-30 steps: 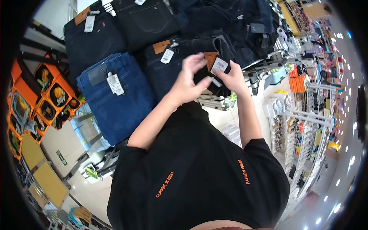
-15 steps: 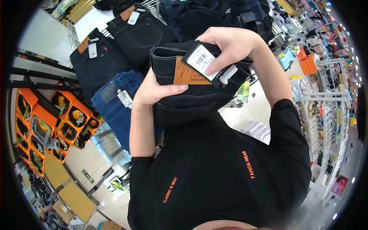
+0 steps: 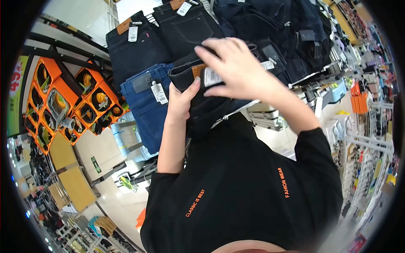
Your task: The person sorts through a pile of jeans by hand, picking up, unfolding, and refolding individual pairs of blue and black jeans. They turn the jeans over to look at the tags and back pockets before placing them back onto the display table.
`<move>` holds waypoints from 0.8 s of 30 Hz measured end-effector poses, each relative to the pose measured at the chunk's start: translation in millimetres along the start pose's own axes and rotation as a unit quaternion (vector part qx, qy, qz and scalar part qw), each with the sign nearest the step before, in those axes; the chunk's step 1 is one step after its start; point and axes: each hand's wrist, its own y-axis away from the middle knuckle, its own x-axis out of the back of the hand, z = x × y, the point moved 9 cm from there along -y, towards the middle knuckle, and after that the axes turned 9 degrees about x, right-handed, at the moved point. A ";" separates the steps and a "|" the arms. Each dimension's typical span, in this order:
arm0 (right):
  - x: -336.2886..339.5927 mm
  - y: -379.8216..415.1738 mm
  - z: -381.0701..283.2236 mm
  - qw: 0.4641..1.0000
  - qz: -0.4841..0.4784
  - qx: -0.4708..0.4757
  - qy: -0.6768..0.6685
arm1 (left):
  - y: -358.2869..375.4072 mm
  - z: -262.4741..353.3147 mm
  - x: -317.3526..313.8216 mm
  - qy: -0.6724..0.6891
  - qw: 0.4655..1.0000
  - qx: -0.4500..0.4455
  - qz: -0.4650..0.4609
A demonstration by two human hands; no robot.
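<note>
— Shop floor all round, racks and shelves of goods; what sits at the middle?

— Folded black jeans [image 3: 211, 105], lifted off the surface [image 3: 270, 110] and held in front of the chest, just below the stacked dark jeans [image 3: 185, 29] on display.

— How do the hands have them?

— Left hand [image 3: 181, 101] grips the left edge of the black jeans, thumb pressed on the front, grip closed on the cloth. Right hand [image 3: 238, 69] lies flat over the top, fingers spread across the white tag [image 3: 211, 77] and the tan patch [image 3: 197, 69]; its grip is loose, whether it clasps anything I cannot tell.

— And around the black jeans?

— Just left, blue jeans [image 3: 149, 105] with a hanging tag. Further left, orange display boxes [image 3: 63, 101]. Right of the black jeans, well apart, white shelves [image 3: 358, 139].
</note>
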 end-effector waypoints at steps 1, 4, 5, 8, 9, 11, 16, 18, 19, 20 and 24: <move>-4.8 2.6 -9.6 0.999 0.024 0.014 0.023 | 1.8 -0.1 6.2 0.009 1.000 0.007 0.022; -26.5 21.5 -20.2 0.999 0.045 0.020 0.018 | 1.4 2.9 16.6 0.065 0.997 0.019 0.023; -27.4 25.6 -25.1 1.000 0.016 0.023 -0.006 | 0.8 -2.0 21.6 0.097 0.995 0.037 0.012; -33.0 49.9 -34.5 0.993 0.003 0.085 -0.086 | 2.4 -14.7 44.7 0.145 0.986 0.073 0.029; -31.9 56.0 -39.6 0.987 0.012 0.120 -0.103 | 3.5 -16.7 48.0 0.172 0.981 0.086 0.024; -20.1 75.6 -42.2 0.976 0.097 0.142 -0.134 | 6.4 -22.0 52.4 0.227 0.967 0.113 0.015; 18.3 91.0 8.4 0.941 0.316 -0.110 -0.049 | 11.6 -21.2 37.5 0.292 0.947 0.128 -0.031; 3.5 86.5 35.9 0.892 0.344 -0.183 -0.230 | 12.2 -23.6 33.0 0.309 0.940 0.140 -0.036; -7.2 85.7 48.3 0.859 0.340 -0.216 -0.315 | 11.9 -25.8 31.7 0.316 0.937 0.148 -0.035; -22.9 81.9 54.2 0.835 0.292 -0.234 -0.403 | 12.0 -26.9 30.8 0.323 0.934 0.149 -0.035; -28.8 80.1 67.1 0.856 0.314 -0.201 -0.358 | 12.1 -29.4 30.0 0.336 0.928 0.158 -0.030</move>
